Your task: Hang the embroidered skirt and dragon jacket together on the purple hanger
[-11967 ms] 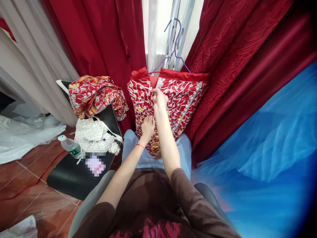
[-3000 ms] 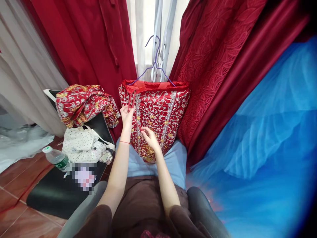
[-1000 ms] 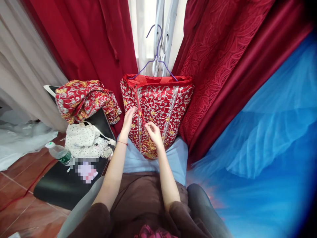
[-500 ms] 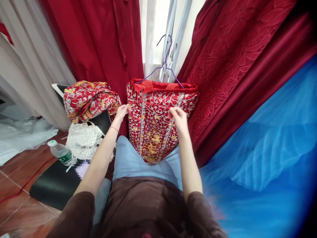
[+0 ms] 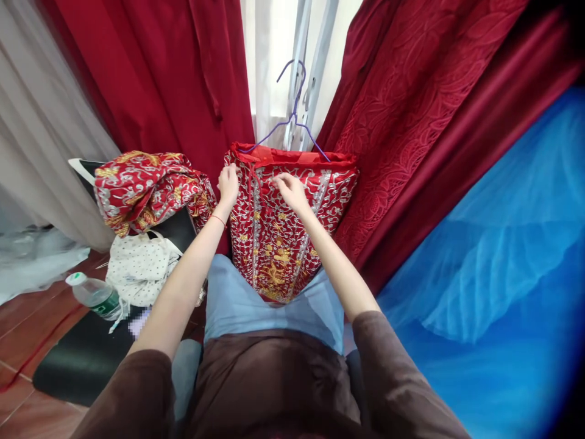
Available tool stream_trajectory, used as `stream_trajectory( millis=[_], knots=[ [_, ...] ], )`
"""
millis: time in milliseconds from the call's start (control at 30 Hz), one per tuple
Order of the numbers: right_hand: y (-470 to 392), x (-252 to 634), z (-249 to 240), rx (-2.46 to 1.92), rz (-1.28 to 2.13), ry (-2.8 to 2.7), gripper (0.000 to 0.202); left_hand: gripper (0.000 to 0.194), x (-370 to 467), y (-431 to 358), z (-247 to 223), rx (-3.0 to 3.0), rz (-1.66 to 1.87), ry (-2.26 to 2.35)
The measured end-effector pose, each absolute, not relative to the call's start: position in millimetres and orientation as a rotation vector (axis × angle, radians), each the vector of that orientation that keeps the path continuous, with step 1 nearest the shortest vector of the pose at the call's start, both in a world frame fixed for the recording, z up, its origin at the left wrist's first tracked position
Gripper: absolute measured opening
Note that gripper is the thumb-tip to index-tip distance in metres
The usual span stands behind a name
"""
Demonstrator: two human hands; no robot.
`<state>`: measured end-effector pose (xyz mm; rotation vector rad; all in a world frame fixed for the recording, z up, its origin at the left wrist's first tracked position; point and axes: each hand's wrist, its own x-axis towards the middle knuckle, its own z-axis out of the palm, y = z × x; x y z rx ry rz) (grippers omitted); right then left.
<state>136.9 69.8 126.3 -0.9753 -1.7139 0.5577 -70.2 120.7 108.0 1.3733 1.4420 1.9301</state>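
A red embroidered skirt (image 5: pixel 278 244) with silver scrolls and gold motifs hangs on a purple wire hanger (image 5: pixel 295 116), its lower part between my knees. My left hand (image 5: pixel 228 184) is closed at the skirt's upper left edge, just below the plain red waistband (image 5: pixel 292 157). In front of the upper middle, my right hand (image 5: pixel 291 192) has its fingertips pinched together. What either hand's fingers hold is too small or hidden to tell. Thin red ties (image 5: pixel 250 183) dangle from the waistband between the hands.
Left of me, a matching embroidered garment (image 5: pixel 146 189) is draped over a black chair (image 5: pixel 82 360). On the chair are a white dotted bag (image 5: pixel 141 268) and a water bottle (image 5: pixel 98 297). Red curtains (image 5: pixel 159 73) flank the hanger; blue tulle (image 5: pixel 503 274) spreads at right.
Both hands have moved up toward the waistband. My right hand has also shifted left, closer to my left hand. The view has turned slightly.
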Motion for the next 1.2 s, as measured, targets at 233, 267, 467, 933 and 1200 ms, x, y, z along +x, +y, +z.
stream_trajectory(
  millis=[233, 267, 467, 933, 1200],
  knots=[
    [105, 83, 143, -1.139, 0.565, -1.813, 0.022, 0.026, -59, 115, 127, 1.872, 1.620, 1.063],
    [107, 81, 144, -1.137, 0.590, -1.822, 0.020, 0.025, -60, 112, 127, 1.892, 1.599, 1.021],
    [100, 92, 151, -1.065, 0.595, -1.990, 0.015, 0.026, -74, 104, 128, 1.961, 1.535, 1.005],
    [100, 118, 176, -1.173, 0.115, -1.919, 0.015, 0.015, -94, 111, 117, 2.179, 1.735, 1.589],
    [95, 116, 175, -0.960, 0.640, -1.641, 0.017, 0.014, -87, 111, 131, 1.738, 1.724, 1.251]
  ],
)
